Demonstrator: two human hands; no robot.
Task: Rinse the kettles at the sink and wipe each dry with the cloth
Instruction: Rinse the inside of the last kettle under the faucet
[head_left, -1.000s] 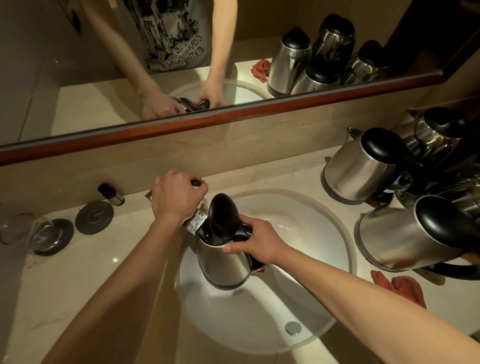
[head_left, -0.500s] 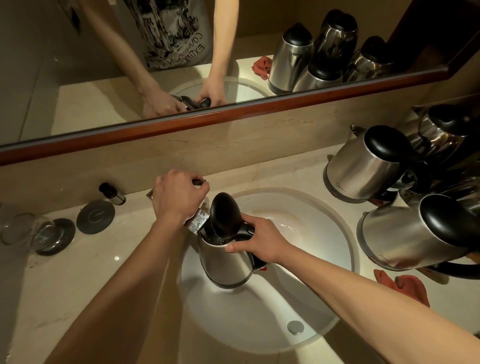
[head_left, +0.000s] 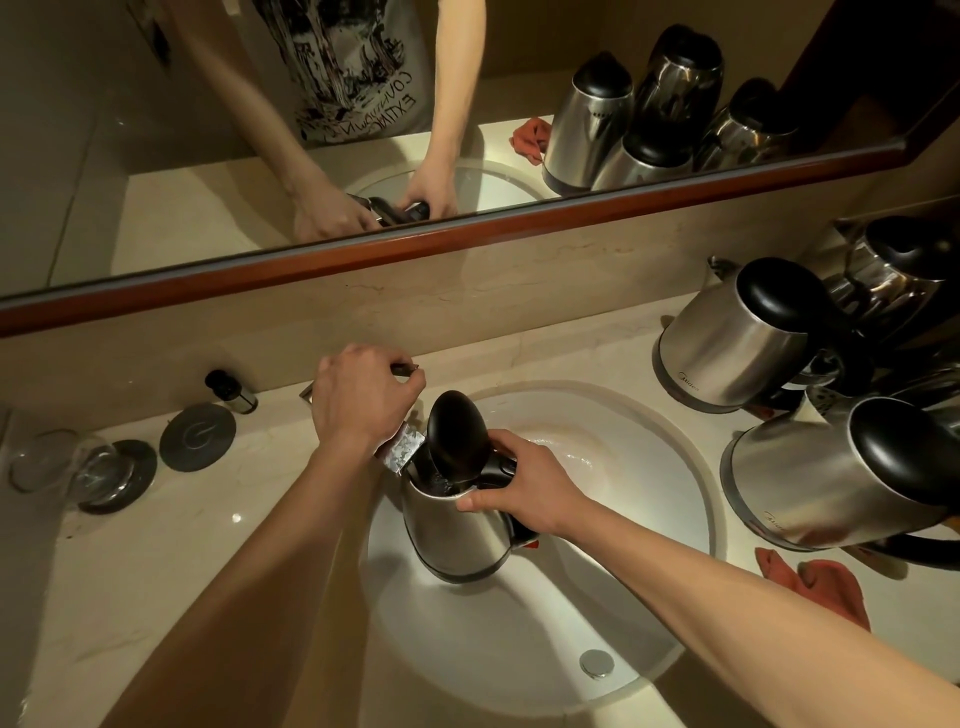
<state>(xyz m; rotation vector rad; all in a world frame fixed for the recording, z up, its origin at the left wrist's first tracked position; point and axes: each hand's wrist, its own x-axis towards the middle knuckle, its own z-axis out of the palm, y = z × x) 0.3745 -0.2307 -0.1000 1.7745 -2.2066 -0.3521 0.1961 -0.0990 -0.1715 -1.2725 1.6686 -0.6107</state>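
Rinsing looks barely begun — one kettle (head_left: 457, 525) stands upright in the sink (head_left: 519, 639), left of centre, lid raised, mouth just under the tap spout. Right hand (head_left: 519, 488) has its grip curled round the kettle's handle on the near-right side; left hand (head_left: 363, 400) has its grip closed over the tap lever at the far rim. Kettle's long axis runs vertical, spout pointing far-left toward the tap, handle toward the person. At least three other kettles (head_left: 748, 343) wait on the bench (head_left: 130, 597) at the right — whether any are done I cannot tell. Red cloth (head_left: 826, 587) lies near them, unused, so wiping probably remains.
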